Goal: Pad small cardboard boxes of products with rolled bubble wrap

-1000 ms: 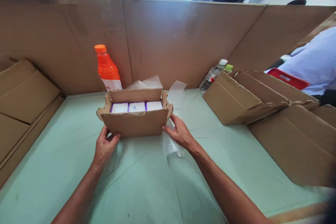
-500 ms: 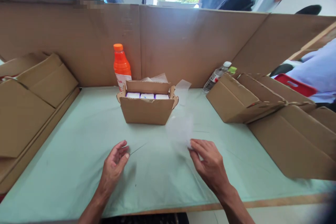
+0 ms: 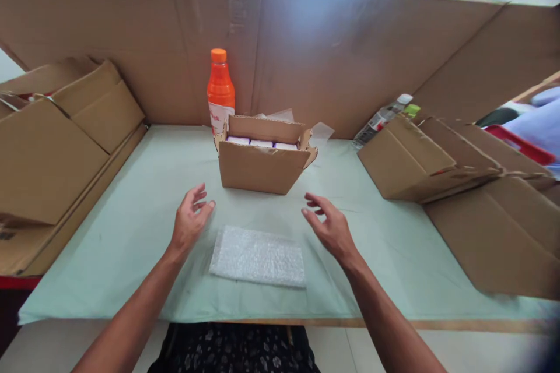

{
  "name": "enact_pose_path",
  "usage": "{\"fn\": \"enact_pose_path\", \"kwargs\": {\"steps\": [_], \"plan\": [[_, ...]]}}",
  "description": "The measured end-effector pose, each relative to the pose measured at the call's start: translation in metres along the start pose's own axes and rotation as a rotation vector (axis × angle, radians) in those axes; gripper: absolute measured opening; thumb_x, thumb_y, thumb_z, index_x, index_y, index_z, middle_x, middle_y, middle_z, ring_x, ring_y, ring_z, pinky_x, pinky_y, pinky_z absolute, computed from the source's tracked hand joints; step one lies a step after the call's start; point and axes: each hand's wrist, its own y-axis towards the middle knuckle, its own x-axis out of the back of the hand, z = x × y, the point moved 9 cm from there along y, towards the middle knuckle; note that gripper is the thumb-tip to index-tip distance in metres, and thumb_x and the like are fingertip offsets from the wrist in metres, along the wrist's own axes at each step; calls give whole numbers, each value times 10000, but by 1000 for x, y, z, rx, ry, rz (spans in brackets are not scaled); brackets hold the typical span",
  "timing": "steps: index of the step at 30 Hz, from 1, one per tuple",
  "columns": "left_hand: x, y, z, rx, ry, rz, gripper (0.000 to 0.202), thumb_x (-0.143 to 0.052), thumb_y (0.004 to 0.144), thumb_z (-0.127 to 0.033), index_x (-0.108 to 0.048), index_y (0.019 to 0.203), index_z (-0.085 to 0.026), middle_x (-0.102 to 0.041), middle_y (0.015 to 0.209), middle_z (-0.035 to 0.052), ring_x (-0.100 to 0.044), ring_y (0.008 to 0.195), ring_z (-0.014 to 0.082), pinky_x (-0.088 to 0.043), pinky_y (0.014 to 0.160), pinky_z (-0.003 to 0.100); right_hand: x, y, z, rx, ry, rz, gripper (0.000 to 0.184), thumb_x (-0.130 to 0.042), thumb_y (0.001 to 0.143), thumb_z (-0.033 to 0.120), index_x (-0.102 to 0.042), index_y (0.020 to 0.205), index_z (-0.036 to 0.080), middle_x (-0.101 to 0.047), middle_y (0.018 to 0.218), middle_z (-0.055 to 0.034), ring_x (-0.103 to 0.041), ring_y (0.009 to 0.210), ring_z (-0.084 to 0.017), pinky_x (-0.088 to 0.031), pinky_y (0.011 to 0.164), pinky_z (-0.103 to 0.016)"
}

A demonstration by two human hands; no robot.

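Observation:
A flat piece of bubble wrap point(image 3: 259, 256) lies on the green tablecloth near the front edge. My left hand point(image 3: 191, 215) hovers to its left, fingers curved and apart, holding nothing. On the other side, my right hand point(image 3: 328, 224) is likewise open and bare, above the cloth. Beyond both hands stands a small open cardboard box point(image 3: 262, 169). White packages point(image 3: 261, 144) with purple edges sit in a row inside it; their lower parts are hidden by the front wall.
An orange bottle point(image 3: 221, 93) stands behind the small box, near clear plastic scraps point(image 3: 322, 132). Larger cartons flank the table at left point(image 3: 52, 157) and right point(image 3: 494, 233). A clear bottle point(image 3: 382, 120) leans by the right carton. A cardboard wall point(image 3: 306, 46) closes off the back.
The blurred translucent sheet has left my right hand, and the thin strip by my left hand is gone. Bubble wrap now lies flat between my hands. The view has tilted down.

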Motion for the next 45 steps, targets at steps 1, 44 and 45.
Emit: {"fn": "enact_pose_path", "kwargs": {"steps": [1,44,45], "plan": [[-11,15,-6,-32,-18,0,677,-724,742,-377,-528,1348,-147,-525,1442,195,-548,1287,338,-476,1035,493,-4,17,-12,-55,48,-15,450,-606,870,389,-607,1273,189,-682,1248,-151,-685,1029,-274,-572,816,-443],[-11,-88,-29,-210,514,449,265,-582,877,-312,-655,1114,-219,-725,1017,36,-686,872,201,-549,699,303,-12,-69,41,-37,118,124,264,-501,982,359,-667,1138,224,-749,1021,-51,-702,872,-197,-544,713,-306],[-8,-82,-27,-204,552,410,335,-608,857,-320,-638,1173,-213,-719,1062,53,-683,919,222,-551,717,320,-15,-64,34,-62,86,136,278,-503,975,365,-663,1145,215,-747,1013,-60,-699,868,-207,-544,724,-325]]}}
